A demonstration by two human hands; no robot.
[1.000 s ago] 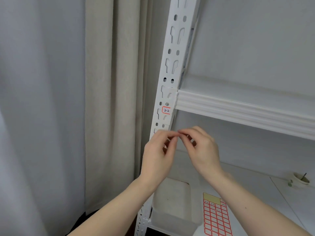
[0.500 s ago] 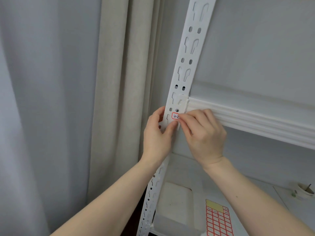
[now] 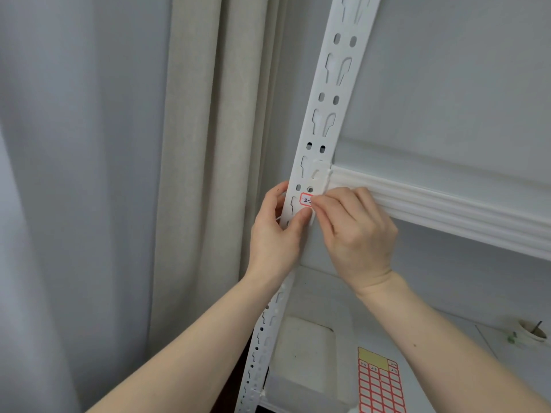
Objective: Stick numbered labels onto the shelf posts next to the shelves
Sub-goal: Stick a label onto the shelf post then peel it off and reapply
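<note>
A white slotted shelf post (image 3: 328, 99) runs up the middle of the head view. A red-bordered label (image 3: 305, 200) with handwritten "2-" sits on the post, level with the white shelf beam (image 3: 432, 204) that meets it. My left hand (image 3: 272, 236) wraps the post from the left, its thumb lying on the post face just under the label. My right hand (image 3: 357, 234) comes from the right, fingertips pinched together on the label's right edge and hiding its last character.
A sheet of red-bordered labels (image 3: 380, 386) lies on the lower shelf, next to a white lidded container (image 3: 301, 353). A small cup (image 3: 533, 330) stands far right. Beige and grey curtains (image 3: 202, 174) hang left of the post.
Both hands rose from below the label to its height. The left hand took hold of the post and the right fingertips came onto the label. The camera moved closer.
</note>
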